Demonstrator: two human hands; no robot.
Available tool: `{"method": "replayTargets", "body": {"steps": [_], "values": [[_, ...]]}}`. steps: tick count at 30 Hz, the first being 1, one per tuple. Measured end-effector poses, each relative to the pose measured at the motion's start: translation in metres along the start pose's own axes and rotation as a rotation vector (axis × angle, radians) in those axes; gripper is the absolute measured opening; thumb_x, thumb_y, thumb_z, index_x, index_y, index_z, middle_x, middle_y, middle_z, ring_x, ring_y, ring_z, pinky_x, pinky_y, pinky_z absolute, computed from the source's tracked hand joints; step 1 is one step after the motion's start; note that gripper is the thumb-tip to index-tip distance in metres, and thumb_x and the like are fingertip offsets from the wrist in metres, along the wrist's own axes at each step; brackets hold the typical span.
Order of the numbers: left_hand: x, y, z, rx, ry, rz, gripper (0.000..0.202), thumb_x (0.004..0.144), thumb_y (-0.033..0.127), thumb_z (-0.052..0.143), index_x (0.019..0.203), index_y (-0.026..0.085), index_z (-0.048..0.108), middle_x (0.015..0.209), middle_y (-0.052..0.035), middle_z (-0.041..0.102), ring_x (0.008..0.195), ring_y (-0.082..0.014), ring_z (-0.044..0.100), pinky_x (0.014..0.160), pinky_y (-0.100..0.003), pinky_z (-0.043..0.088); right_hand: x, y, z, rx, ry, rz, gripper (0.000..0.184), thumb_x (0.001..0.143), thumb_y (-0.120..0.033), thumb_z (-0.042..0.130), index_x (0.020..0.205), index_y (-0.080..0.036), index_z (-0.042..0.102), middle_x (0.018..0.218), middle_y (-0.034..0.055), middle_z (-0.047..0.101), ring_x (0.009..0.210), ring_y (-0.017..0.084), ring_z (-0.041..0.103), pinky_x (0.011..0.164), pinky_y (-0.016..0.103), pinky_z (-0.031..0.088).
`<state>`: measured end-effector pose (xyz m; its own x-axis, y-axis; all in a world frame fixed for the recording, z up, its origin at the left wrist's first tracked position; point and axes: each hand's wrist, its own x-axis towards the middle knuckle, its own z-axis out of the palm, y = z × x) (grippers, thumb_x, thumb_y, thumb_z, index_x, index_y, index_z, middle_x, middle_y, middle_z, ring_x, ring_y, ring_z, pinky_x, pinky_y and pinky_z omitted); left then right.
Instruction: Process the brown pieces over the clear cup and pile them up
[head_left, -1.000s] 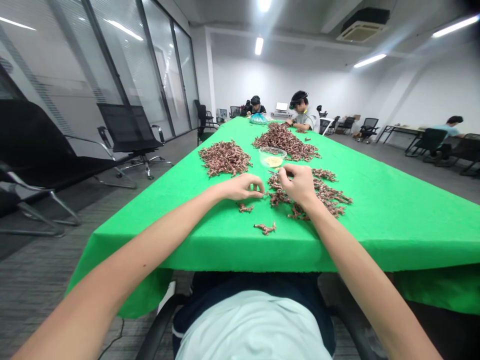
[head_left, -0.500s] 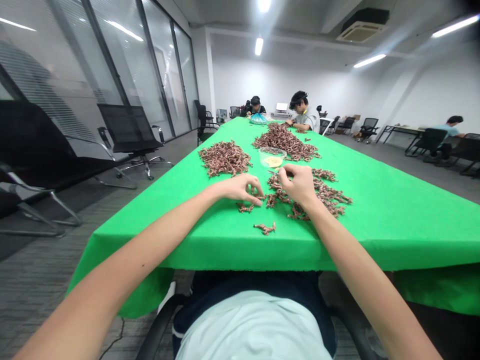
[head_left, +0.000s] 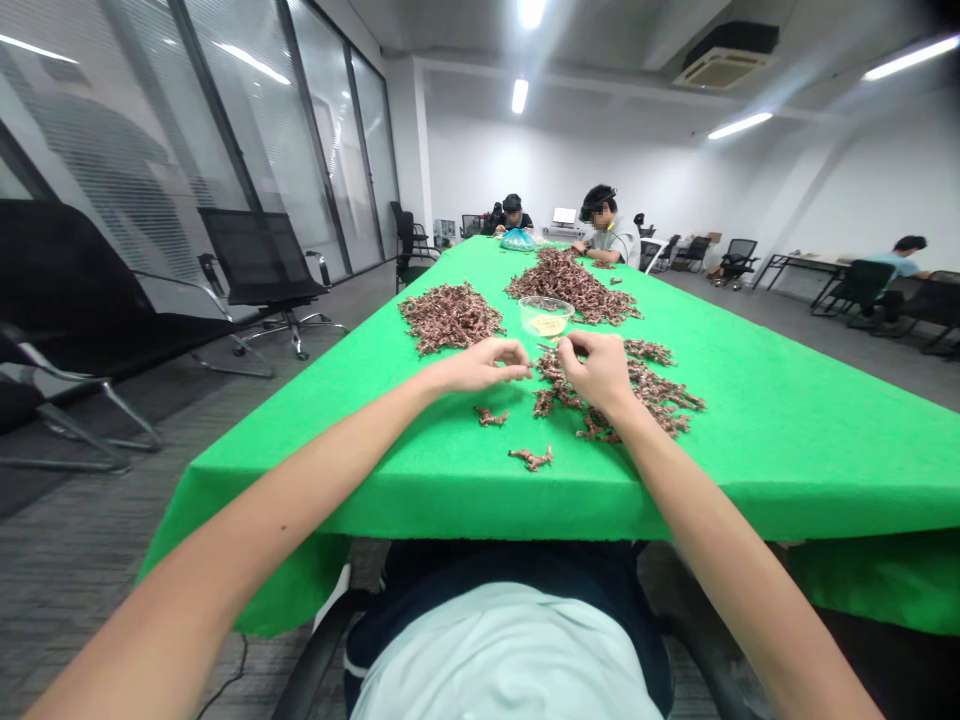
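hands (head_left: 596, 372) pinched together above brown sprig pile (head_left: 660, 392), green tablecloth (head_left: 787, 460)

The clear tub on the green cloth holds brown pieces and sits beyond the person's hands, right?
No: the head view shows pale yellow stuff in the clear tub, not brown pieces. It does sit beyond the left hand and right hand, on the green cloth.

- No legible text, label, brand, number or sign anywhere in this view.
- Yellow slip (head_left: 547, 325) inside a clear plastic tub (head_left: 546, 303): any marking too small to read.
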<state>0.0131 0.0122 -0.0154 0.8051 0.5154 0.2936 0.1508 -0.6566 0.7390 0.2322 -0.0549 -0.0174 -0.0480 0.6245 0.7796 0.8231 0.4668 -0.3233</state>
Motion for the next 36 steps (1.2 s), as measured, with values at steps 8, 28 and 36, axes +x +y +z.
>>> {"method": "replayTargets", "body": {"steps": [8,28,36], "values": [[0.003,0.008,0.005,-0.370,0.148,-0.023,0.038,0.084,0.046,0.076,0.105,0.015,0.066,0.110,-0.0135,0.074,0.104,-0.0225,0.070,0.087,-0.037,0.057,-0.001,0.000,0.000,0.018,0.032,0.032,0.040,0.087,-0.034,0.049,0.051,-0.020,0.038,0.049,-0.0019,0.035,0.048,0.011,0.030,0.054,0.030,0.022],[0.004,-0.003,0.005,-0.640,0.476,-0.211,0.036,0.057,0.029,0.094,0.087,0.013,0.081,0.100,-0.0125,0.078,0.099,-0.0228,0.071,0.107,-0.045,0.049,0.000,0.001,0.002,0.003,0.000,0.032,0.040,0.087,-0.032,0.050,0.051,-0.020,0.039,0.049,-0.0019,0.037,0.048,0.010,0.029,0.054,0.029,0.021],[0.003,0.000,0.004,-0.504,0.453,-0.185,0.036,0.061,0.029,0.092,0.092,0.014,0.081,0.102,-0.0128,0.078,0.100,-0.0234,0.071,0.106,-0.046,0.047,-0.001,-0.003,0.000,-0.015,-0.005,0.036,0.039,0.086,-0.032,0.050,0.051,-0.020,0.039,0.049,-0.0018,0.037,0.048,0.010,0.029,0.055,0.030,0.021]]}}
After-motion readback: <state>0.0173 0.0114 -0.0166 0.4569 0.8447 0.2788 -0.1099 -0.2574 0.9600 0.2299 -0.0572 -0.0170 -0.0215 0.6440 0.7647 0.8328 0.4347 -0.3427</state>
